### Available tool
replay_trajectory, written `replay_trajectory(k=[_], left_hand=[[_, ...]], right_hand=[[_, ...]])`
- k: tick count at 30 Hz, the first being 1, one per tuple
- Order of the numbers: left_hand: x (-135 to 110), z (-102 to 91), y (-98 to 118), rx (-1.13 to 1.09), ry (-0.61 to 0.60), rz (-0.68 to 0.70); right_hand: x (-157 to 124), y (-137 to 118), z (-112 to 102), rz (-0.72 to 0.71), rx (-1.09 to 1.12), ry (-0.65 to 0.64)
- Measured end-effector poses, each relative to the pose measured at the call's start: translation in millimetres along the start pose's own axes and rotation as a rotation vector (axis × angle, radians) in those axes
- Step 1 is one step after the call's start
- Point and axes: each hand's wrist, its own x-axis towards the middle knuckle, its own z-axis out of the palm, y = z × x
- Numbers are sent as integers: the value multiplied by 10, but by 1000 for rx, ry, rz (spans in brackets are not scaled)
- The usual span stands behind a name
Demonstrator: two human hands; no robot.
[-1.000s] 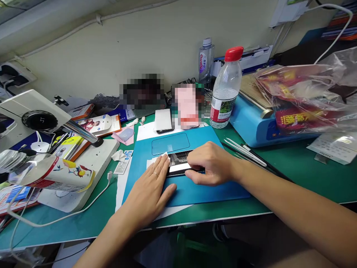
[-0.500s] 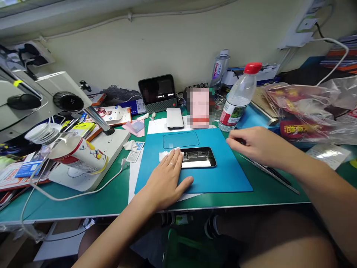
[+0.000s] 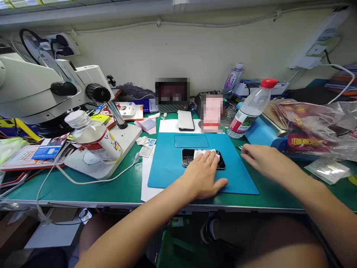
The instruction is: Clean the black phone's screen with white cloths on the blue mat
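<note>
My left hand [image 3: 205, 175] lies flat, fingers together and stretched out, a ring on one finger. It presses a white wipe [image 3: 208, 152] onto a dark opened phone [image 3: 189, 158] in the middle of a blue work mat [image 3: 167, 171]. My right hand [image 3: 258, 158] hovers palm down at the mat's right edge, apart from the phone. Its fingers are loosely curled and blurred. A thin metal tip [image 3: 239, 147] shows just beyond its fingertips; whether the hand grips it I cannot tell.
A microscope [image 3: 41, 89] on a white base [image 3: 97, 163] stands at left with a lying bottle [image 3: 96, 137] and a white cable [image 3: 92, 180]. Behind the mat are a white phone [image 3: 186, 120], a water bottle [image 3: 249, 111], a blue machine [image 3: 259, 134] and plastic bags [image 3: 315, 126].
My right hand left the phone and moved to the mat's right edge. My left hand slid the wipe from the phone's left end to over its right part. The camera tilted up.
</note>
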Motion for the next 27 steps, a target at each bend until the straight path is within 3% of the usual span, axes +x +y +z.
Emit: replay_trajectory(k=[3,6,12,20,27], left_hand=[[-166,-12,-152,32,17,-42],[-373,-31,-322,67,47,-109],[-650,-61,-461,61,56,-133],[-556,-155,-519,-8,25,-136],[-830,-223,-540,-24,-30,-74]], right_hand=[[131,-355,41,-108,90,-27],[232,-504,67,-163,195,-92],[186,-303,96,-155,371,-209],[128,-341,193,-147,464,-137],[94,-361,314,-152,476,-42]])
